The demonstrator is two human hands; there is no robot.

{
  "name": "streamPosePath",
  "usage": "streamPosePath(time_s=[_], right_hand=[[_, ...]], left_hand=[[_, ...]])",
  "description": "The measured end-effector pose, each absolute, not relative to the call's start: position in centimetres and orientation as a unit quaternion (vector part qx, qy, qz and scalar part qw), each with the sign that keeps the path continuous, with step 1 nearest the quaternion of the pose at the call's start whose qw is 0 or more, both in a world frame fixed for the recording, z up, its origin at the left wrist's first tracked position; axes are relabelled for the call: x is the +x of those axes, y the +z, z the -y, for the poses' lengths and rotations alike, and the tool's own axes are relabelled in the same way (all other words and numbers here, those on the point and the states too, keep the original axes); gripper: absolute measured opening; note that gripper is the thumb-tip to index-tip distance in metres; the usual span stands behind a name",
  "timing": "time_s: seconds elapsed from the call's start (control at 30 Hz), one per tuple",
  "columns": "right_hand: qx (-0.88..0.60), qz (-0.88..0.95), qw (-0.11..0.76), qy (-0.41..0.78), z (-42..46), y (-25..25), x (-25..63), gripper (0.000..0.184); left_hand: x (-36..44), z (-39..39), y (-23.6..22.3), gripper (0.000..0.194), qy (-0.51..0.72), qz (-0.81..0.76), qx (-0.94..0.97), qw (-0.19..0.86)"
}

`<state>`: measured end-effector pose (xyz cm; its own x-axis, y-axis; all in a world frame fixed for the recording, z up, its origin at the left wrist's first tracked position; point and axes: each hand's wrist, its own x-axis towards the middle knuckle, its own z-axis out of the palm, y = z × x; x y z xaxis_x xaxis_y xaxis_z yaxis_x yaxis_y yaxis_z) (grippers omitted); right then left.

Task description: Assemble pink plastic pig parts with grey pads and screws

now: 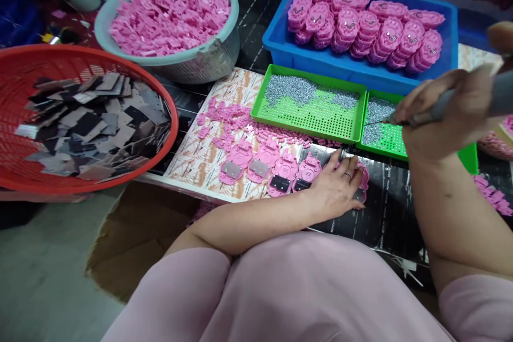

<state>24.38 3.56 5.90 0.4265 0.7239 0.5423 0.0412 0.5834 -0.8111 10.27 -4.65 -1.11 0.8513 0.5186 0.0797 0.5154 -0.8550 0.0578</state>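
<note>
My right hand is wrapped round a grey power screwdriver. Its thin bit points down into the small screws in a green tray. Fingers spread, my left hand lies flat over a pink plastic casing at the right end of a row, partly hiding it. Left of it lie several like casings, among them a pink casing with a black plate and a pink casing with a grey plate.
Loose pink parts lie behind the row. Further back stand a blue bin of stacked casings and a pale basket of pink pieces. A red basket of flat plates is at the left. More pink pieces lie far right.
</note>
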Motion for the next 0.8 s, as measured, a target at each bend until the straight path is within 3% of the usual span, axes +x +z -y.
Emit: streamPosePath(time_s=[0.13,0.57,0.8], right_hand=[[-0.367,0.511,0.762,0.149,-6.9,4.5,23.7,0.041],[-0.364,0.576,0.718,0.142,-8.4,2.6,23.9,0.034],[-0.430,0.570,0.645,0.273,-5.6,6.2,26.2,0.039]], left_hand=[[10.2,4.7,-1.2,0.079,0.057,-0.268,0.962,0.017],[10.2,4.6,-0.8,0.077,0.039,-0.269,0.962,0.034],[10.2,4.8,-1.7,0.077,0.062,-0.275,0.959,0.029]])
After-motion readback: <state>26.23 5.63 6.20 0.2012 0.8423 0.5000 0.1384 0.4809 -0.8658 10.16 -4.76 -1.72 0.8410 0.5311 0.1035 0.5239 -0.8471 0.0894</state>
